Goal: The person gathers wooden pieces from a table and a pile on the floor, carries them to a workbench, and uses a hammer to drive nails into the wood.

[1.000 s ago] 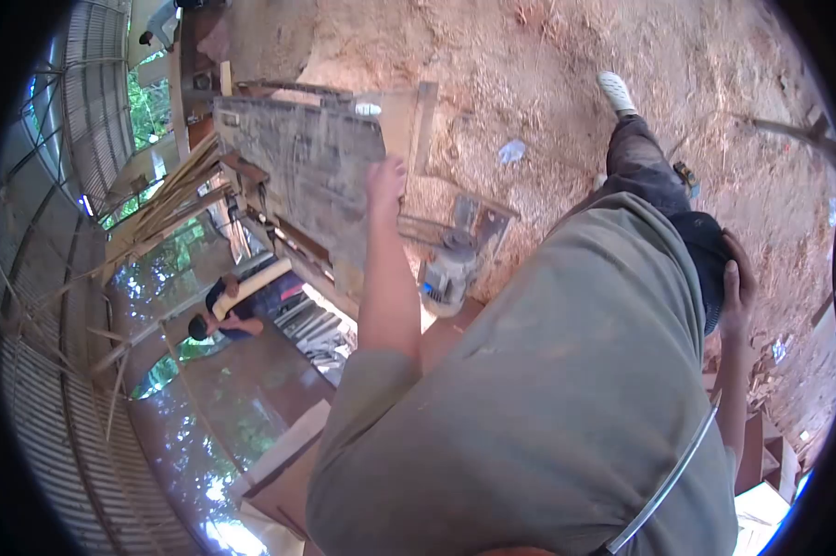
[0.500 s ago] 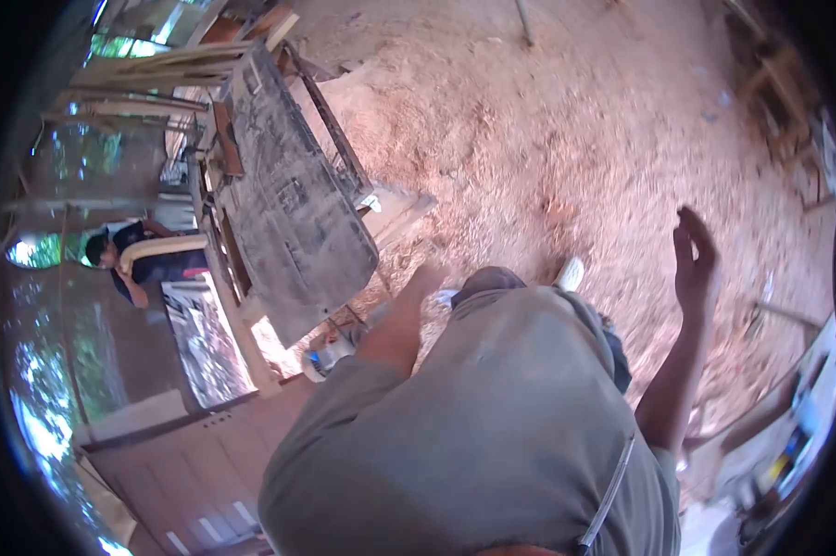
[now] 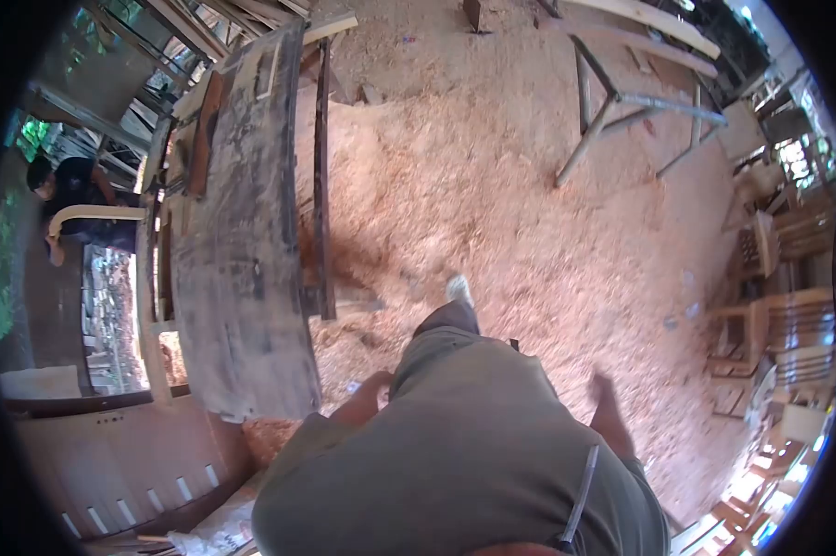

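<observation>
My left hand (image 3: 373,387) hangs low by my left side, partly behind the olive shirt (image 3: 464,445). Its fingers are not clear enough to read, and nothing shows in it. The long worn workbench (image 3: 251,232) is the thing closest to that hand. On my right side, my right hand (image 3: 604,387) is smeared by motion over the shavings-covered floor (image 3: 547,278); no object is visible in it. One light shoe (image 3: 458,289) shows ahead of my body.
A co-worker (image 3: 80,195) stands beyond the bench near a curved wooden piece (image 3: 94,213). A wooden trestle (image 3: 612,102) stands ahead to the right. Wooden chairs (image 3: 798,324) line the right side. A brown slotted panel (image 3: 140,454) lies at lower left.
My view has turned and moved forward, bringing the trestle and chairs into sight. My right hand has dropped closer to my body from its raised, spread pose. My left hand is lower too.
</observation>
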